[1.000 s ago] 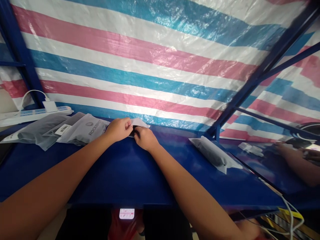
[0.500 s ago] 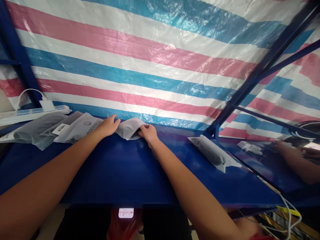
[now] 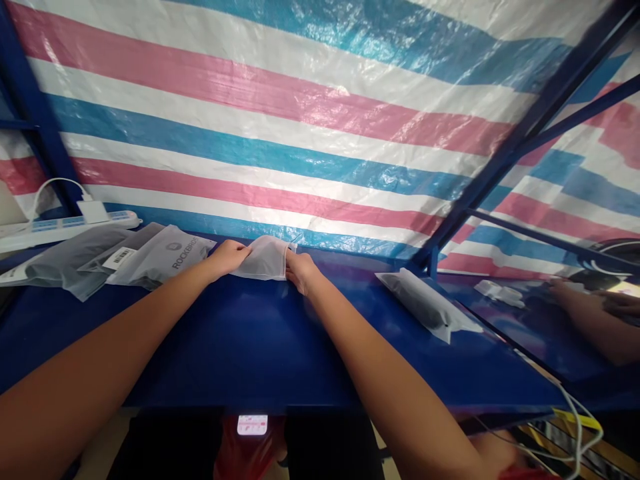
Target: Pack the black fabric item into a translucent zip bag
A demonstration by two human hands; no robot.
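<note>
- We have a small frosted white pouch [image 3: 263, 260] lying flat at the far edge of the blue table [image 3: 250, 347], just below the striped tarp [image 3: 300, 133], where both arms reach it at full stretch.
- Our left hand [image 3: 227, 257] is laid on the pouch's left end, fingers curled over the edge and pressing it down; this seems to pin the pouch so it cannot slide.
- Our right hand [image 3: 299, 268] grips the right end, fingers closed on that edge with the knuckles toward us. Whether it pinches a flap or only the rim, we cannot tell.
- Both forearms run out nearly straight and converge on the pouch, wrists low to the table.
- Just left of our left hand lies a pile of grey packets [image 3: 125, 260], one printed with lettering, and behind them a white power strip [image 3: 65, 227].
- To the right, well apart, lies one more packet [image 3: 430, 307]; another person's hands [image 3: 600, 307] rest at the neighbouring bench.
</note>
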